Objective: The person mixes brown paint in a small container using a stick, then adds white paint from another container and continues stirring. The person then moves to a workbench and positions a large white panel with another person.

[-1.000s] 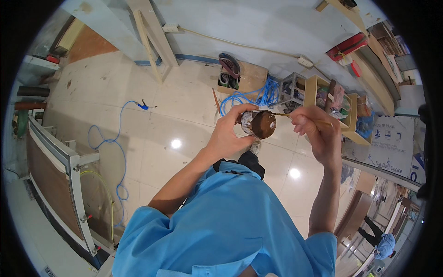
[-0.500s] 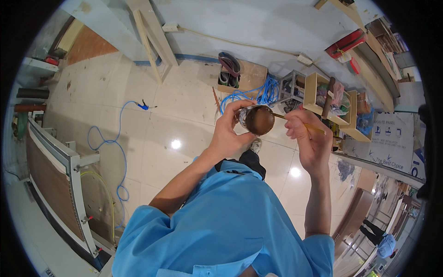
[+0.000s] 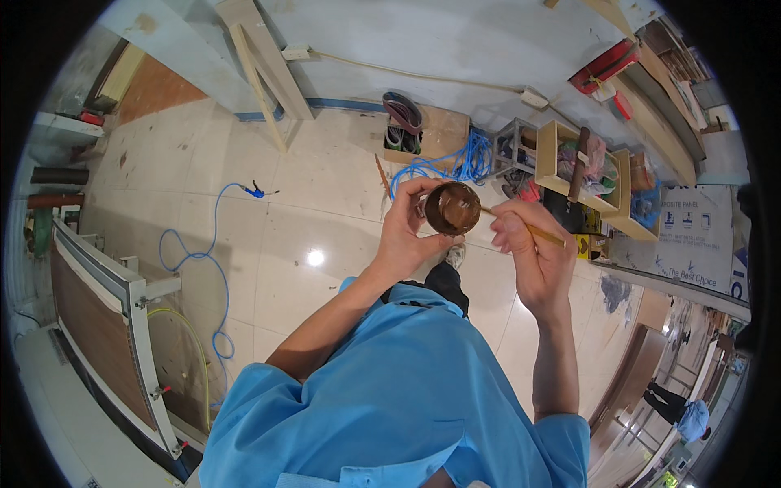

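My left hand (image 3: 401, 234) is closed around the side of a small round cup (image 3: 430, 213), its thumb and fingers on opposite sides. Brown stuff coats the inside of the cup, and its mouth faces up toward me. In my right hand (image 3: 543, 259) is a thin yellowish-brown stick (image 3: 544, 235), pinched between thumb and fingers. The stick's far end meets the cup's right rim; whether it has a brush tip I cannot tell. Both hands are held out in front of my blue shirt, above the tiled floor.
A blue air hose with a blow gun (image 3: 255, 191) lies on the floor at left. By the wall stand a cardboard box with sanding belts (image 3: 403, 114), coiled blue hose (image 3: 468, 156) and bins (image 3: 561, 180). A framed panel (image 3: 102, 325) is at left. Another person (image 3: 691, 420) stands far right.
The cup's mouth has tipped slightly, showing more of its brown inner wall. My right hand and the stick have shifted a little left and down. My left hand keeps its hold.
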`<state>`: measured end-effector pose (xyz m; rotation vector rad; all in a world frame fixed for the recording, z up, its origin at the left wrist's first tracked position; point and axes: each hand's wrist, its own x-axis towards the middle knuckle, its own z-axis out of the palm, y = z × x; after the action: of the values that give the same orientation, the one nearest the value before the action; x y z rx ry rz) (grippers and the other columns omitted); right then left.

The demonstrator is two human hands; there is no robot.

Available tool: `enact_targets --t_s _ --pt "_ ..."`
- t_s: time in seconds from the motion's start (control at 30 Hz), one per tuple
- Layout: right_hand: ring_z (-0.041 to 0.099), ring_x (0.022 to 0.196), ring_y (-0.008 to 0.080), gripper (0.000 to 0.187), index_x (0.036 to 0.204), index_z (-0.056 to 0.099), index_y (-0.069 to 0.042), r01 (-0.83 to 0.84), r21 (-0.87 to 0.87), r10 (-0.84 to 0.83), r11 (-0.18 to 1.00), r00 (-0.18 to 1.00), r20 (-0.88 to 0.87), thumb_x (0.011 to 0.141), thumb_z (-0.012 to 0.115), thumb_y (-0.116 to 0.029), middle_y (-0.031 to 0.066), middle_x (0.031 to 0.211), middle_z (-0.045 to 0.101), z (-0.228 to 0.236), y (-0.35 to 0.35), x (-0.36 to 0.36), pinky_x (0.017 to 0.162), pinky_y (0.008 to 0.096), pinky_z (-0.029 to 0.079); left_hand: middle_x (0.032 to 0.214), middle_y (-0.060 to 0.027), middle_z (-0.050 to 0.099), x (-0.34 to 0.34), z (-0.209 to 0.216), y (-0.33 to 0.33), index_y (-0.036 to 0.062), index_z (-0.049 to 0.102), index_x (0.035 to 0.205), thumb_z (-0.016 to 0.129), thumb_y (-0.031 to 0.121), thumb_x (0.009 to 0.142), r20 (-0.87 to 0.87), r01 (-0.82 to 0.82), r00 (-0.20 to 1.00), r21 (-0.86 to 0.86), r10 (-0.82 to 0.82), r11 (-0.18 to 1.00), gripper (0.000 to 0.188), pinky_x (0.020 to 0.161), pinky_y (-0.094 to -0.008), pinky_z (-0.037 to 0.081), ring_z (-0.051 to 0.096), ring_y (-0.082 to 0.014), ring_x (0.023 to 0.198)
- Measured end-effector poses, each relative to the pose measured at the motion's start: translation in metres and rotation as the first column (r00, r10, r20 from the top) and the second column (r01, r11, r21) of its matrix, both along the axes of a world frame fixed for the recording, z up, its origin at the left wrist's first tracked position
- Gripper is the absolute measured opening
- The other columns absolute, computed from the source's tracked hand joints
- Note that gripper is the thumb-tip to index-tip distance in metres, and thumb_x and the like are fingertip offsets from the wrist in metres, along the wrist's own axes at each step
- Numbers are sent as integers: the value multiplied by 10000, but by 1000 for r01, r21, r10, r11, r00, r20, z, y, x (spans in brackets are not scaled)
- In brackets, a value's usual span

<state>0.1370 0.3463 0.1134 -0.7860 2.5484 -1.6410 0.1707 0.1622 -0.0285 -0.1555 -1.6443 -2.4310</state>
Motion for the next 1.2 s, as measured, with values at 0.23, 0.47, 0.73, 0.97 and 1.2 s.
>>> enact_targets --t_s 0.23,0.47,0.73,0.97,1.2 --pt "646 712 118 254 1092 740 41 9 -3 -9 1000 999 52 1117 595 -165 95 884 722 -5 2 8 624 264 507 1486 -130 553 4 0 1 60 461 1432 924 -90 722 5 9 1000 1 -9 1000 861 1170 -384 488 568 -238 1384" --pt "648 701 123 268 1094 736 57 43 -21 -43 999 999 21 1121 589 -166 95 876 721 -4 -4 11 626 269 524 1479 -124 568 4 1 -3 56 476 1437 941 -64 722 12 11 1000 -17 -11 1000 862 1146 -377 492 584 -230 1361" --pt "670 716 210 149 1069 727 13 -7 48 7 999 1000 -3 1081 624 -95 122 946 737 -4 -2 10 673 336 540 1451 -105 574 6 3 -9 51 480 1462 900 -95 743 18 88 996 -55 -88 995 845 1173 -391 465 573 -221 1356" --pt "676 710 252 179 1058 719 32 -61 90 55 994 996 63 1077 626 -120 132 920 729 1 -2 8 665 350 542 1463 -101 568 7 1 -11 43 482 1470 897 -86 759 40 157 987 -38 -155 987 833 1186 -394 448 559 -226 1374" --pt "667 702 155 245 1081 729 51 3 180 19 984 993 -120 1096 616 -166 106 885 733 2 2 7 629 289 521 1451 -101 580 6 5 -9 41 482 1478 881 -92 762 46 169 985 -79 -166 982 830 1189 -388 441 563 -222 1369"
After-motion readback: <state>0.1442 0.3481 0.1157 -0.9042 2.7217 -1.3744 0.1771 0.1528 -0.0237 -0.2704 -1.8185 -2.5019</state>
